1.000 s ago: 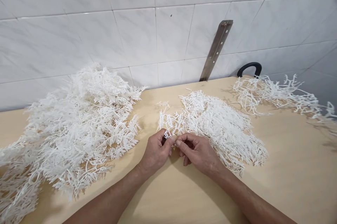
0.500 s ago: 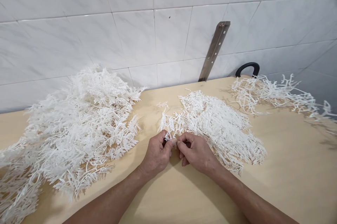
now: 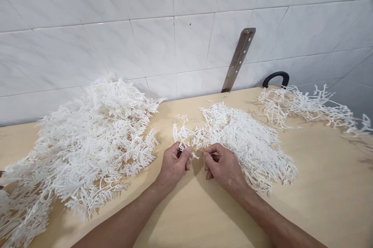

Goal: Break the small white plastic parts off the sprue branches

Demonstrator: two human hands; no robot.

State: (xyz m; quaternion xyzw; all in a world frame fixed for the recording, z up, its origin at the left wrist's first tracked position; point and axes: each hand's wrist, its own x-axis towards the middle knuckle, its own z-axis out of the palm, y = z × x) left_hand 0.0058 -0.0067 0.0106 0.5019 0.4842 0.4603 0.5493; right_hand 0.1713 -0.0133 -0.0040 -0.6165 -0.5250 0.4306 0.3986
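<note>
Between thumb and fingers my left hand [image 3: 175,163] pinches a small white branched plastic sprig [image 3: 183,136], whose twigs stick up and out past the fingertips. A short gap to the right, my right hand [image 3: 220,163] is closed in a pinch; whatever lies between its fingertips is too small to make out. Just beyond my right hand spreads a heap of small white plastic pieces [image 3: 241,135], its left edge close to the sprig. To the left of my hands rises a large pile of bushy white plastic branches [image 3: 99,143].
Bare white stems [image 3: 305,104] lie at the back right beside a black curved handle [image 3: 276,79]. A metal strip with holes [image 3: 239,59] leans against the tiled wall [image 3: 151,46] behind the wooden table [image 3: 186,217]. Something dark shows at the far left edge.
My hands have moved apart from touching fingertips, the right one shifting to the right. The sprig stays in my left hand. The camera view has shifted slightly.
</note>
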